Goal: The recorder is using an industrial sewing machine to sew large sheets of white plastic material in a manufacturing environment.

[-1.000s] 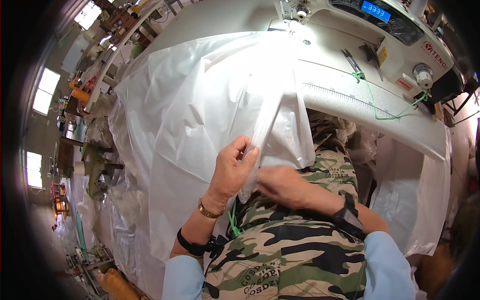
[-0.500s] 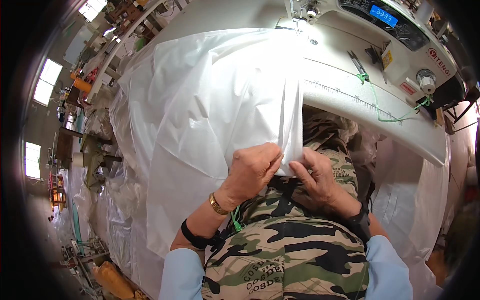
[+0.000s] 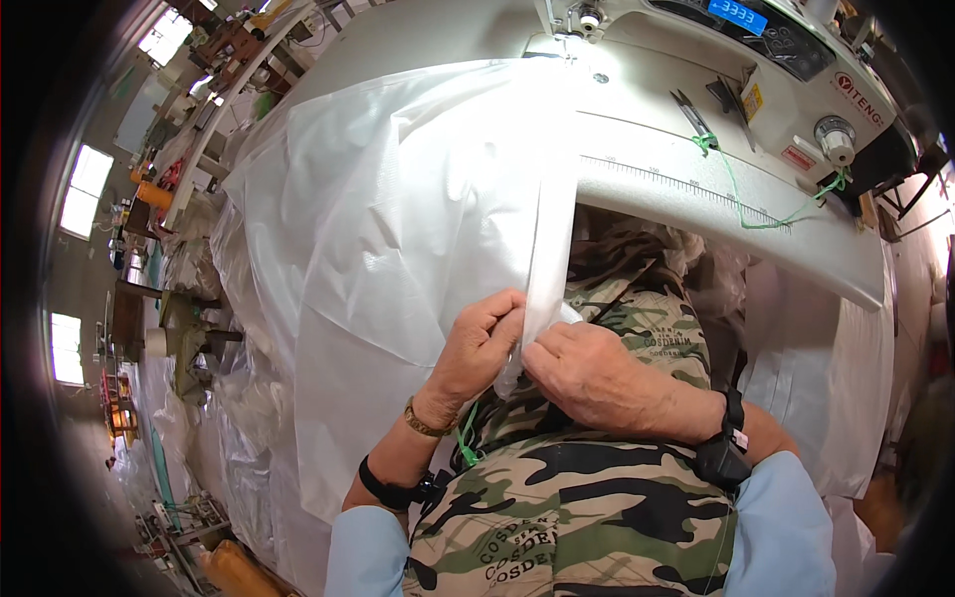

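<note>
A large white plastic sheet (image 3: 398, 209) spreads from under the sewing machine's needle (image 3: 568, 50) down over my lap. Its right side is folded into a narrow strip that runs from the needle to my hands. My left hand (image 3: 477, 343) is closed on the sheet just left of this fold, thumb against the curled fingers. Right beside it, my right hand (image 3: 592, 373) pinches the fold's lower end, its back turned up and fingertips partly hidden. A small corner of the sheet sticks out above my right knuckles.
The sewing machine (image 3: 736, 45) stands at the top right with a lit screen. Thread snips (image 3: 694, 114) on a green cord lie on its bed, beside a ruler scale (image 3: 686, 184) along the front edge. More plastic sheeting (image 3: 244, 418) is heaped at the left.
My right hand has turned over and moved left onto the fold, beside my left hand. My left hand has shifted slightly left and down. The strip is now folded narrower, its edge drawn leftward.
</note>
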`<state>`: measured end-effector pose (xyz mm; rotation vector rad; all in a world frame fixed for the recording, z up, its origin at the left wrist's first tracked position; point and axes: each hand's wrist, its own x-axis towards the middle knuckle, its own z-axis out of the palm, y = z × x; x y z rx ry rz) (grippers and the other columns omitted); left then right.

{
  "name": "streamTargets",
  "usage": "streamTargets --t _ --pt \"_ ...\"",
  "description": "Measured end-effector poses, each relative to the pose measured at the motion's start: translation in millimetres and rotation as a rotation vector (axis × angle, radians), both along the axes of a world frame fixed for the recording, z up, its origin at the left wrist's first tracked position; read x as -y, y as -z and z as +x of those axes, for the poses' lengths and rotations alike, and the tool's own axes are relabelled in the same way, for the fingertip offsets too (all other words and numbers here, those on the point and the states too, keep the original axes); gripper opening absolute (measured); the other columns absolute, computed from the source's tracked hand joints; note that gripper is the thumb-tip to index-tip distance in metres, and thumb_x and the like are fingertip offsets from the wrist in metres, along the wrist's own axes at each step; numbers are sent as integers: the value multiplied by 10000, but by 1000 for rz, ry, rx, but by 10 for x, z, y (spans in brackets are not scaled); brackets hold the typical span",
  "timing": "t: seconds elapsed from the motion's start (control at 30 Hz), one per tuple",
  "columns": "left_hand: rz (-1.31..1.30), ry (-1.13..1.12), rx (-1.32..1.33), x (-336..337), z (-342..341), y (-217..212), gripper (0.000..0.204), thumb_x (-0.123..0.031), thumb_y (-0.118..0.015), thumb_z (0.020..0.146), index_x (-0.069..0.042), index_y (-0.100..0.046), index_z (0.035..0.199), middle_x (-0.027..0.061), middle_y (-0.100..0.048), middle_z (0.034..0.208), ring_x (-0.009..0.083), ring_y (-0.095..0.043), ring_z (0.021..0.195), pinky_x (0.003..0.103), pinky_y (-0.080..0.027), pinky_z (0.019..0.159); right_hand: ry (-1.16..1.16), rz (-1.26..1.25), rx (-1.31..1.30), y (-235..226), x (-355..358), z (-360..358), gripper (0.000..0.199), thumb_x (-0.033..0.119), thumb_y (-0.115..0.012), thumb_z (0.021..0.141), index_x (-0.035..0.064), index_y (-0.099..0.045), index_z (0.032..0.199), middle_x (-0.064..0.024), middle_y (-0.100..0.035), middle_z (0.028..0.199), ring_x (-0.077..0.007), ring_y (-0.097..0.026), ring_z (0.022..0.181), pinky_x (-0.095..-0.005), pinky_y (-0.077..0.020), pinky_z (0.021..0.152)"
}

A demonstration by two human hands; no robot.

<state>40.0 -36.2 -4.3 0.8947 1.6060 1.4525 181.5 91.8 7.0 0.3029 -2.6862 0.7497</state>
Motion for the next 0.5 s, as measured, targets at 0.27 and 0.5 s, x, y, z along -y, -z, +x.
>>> streamTargets --t 0.27,0.5 --pt "-81 -142 -61 62 -73 -99 94 -78 -643 947 13 -657 967 -55 -551 761 22 -453 687 207 -398 599 72 -308 -53 121 -41 -113 169 139 -652 889 -5 -582 941 -124 -602 830 -285 -607 770 -379 -498 689" --pt "19 -76 -738 117 -569 -1080 57 -11 -663 895 39 -661 922 24 -566 693 49 -479 629 236 -403 575 35 -802 -38 585 167 -1297 308 175 -693 859 13 -626 1112 -156 -652 1021 -310 -629 1008 -401 -505 873"
